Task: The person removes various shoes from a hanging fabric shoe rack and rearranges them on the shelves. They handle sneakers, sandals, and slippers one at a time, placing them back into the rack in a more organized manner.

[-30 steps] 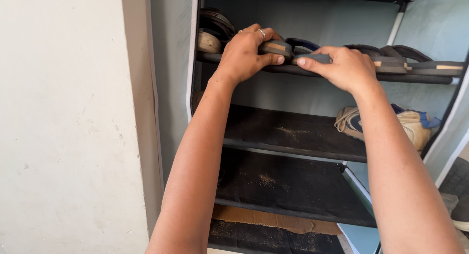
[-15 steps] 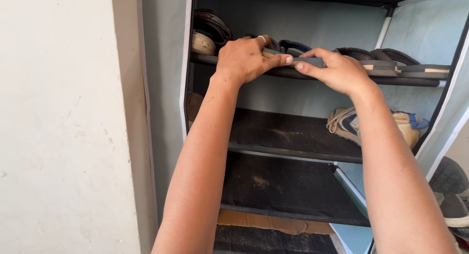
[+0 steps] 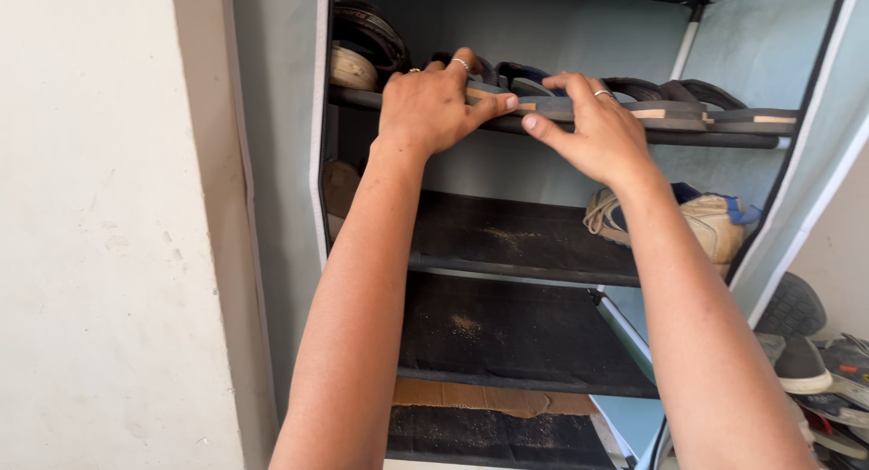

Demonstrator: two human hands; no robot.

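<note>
Both my hands reach up to the top shelf (image 3: 715, 142) of a fabric-walled shoe rack. My left hand (image 3: 433, 108), rings on its fingers, rests on the heel of a dark flat sandal (image 3: 485, 91) with a tan edge. My right hand (image 3: 588, 131), also ringed, lies on the neighbouring dark sandal (image 3: 554, 108), thumb under its front edge. The fingers of both hands are spread over the sandals rather than closed around them. More dark sandals (image 3: 697, 104) lie in a row to the right on the same shelf.
A dark strappy shoe with a pale sole (image 3: 358, 54) sits at the shelf's left end. A beige-and-blue sneaker (image 3: 701, 224) lies on the second shelf. Two dusty lower shelves (image 3: 516, 330) follow, with cardboard (image 3: 489, 399) below. A white wall (image 3: 109, 226) stands left; loose shoes (image 3: 815, 361) lie at right.
The view has drifted so the rack sits further left and more shoes show at right. My hands stay on the sandals, fingers spreading a little more over them.
</note>
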